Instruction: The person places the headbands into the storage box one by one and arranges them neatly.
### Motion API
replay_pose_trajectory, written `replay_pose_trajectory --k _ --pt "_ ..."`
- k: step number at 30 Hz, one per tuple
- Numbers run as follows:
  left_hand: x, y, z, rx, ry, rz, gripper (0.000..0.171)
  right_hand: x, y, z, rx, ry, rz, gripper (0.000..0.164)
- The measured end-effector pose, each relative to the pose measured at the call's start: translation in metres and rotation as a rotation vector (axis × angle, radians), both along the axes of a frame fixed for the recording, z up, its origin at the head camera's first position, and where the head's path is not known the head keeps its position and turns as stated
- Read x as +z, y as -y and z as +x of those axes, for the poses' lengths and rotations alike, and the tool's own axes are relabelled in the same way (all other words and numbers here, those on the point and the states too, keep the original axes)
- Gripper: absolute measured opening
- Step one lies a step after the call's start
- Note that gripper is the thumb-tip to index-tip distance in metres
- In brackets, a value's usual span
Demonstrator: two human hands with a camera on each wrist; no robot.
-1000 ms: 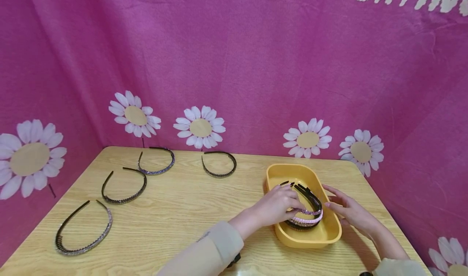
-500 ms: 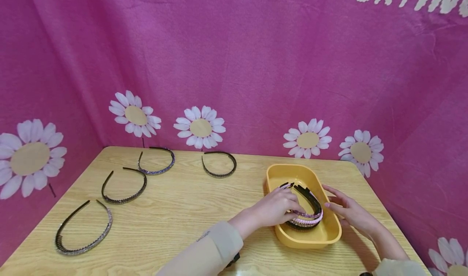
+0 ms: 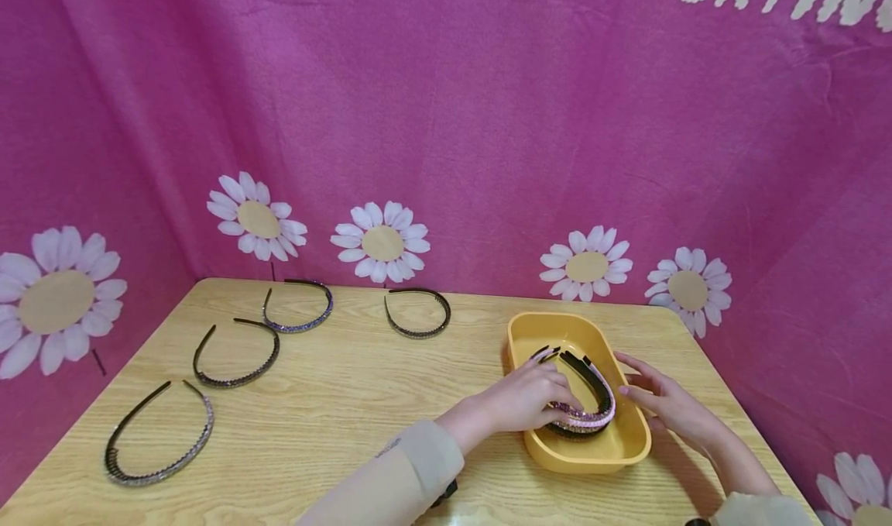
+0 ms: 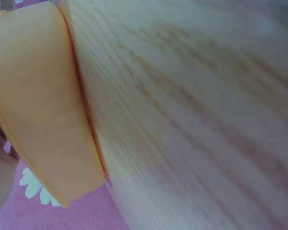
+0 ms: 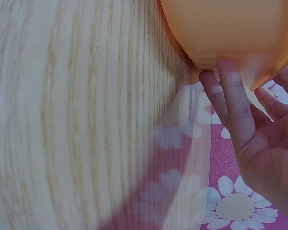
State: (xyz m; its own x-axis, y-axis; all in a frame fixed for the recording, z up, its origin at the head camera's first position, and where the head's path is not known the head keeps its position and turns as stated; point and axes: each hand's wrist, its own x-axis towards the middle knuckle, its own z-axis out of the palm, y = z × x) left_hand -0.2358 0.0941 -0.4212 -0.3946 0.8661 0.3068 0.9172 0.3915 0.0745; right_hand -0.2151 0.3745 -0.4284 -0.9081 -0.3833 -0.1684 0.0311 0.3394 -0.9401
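Left hand [image 3: 536, 393]: grip clamped on stacked headbands [image 3: 592, 421] inside the yellow tray [image 3: 585, 464]. Right hand [image 3: 665, 407]: grip apart, extended fingers against the tray's outer wall. Four loose headbands [image 3: 300, 328] lie on the tabletop [image 3: 348, 402], left of the tray

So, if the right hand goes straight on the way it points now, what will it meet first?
Most likely the wall of the yellow box: the right hand has its fingers right at it, though whether all touch is hard to tell.

Purple glitter headband [image 3: 591, 416] lower in the yellow tub [image 3: 578, 462], nearer the pink headband [image 3: 612, 403], more pink showing
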Motion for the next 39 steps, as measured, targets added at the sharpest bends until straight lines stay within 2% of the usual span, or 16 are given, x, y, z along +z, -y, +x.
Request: replay_pose_trajectory --k 5,22,28,39 --pt "0.002 0.001 0.000 0.003 0.016 -0.009 0.027 -0.001 0.001 0.000 -0.018 0.013 0.012 0.067" --pt "0.012 0.010 0.007 0.028 0.057 0.026 0.031 -0.001 0.000 0.000 -0.007 0.009 -0.003 0.066" --pt "0.020 0.016 0.012 0.036 0.051 0.040 0.032 -0.001 0.000 0.000 0.000 -0.002 0.000 0.065" --pt "0.042 0.031 0.024 0.099 0.072 0.089 0.036 -0.003 -0.001 -0.001 -0.015 0.013 -0.002 0.067"
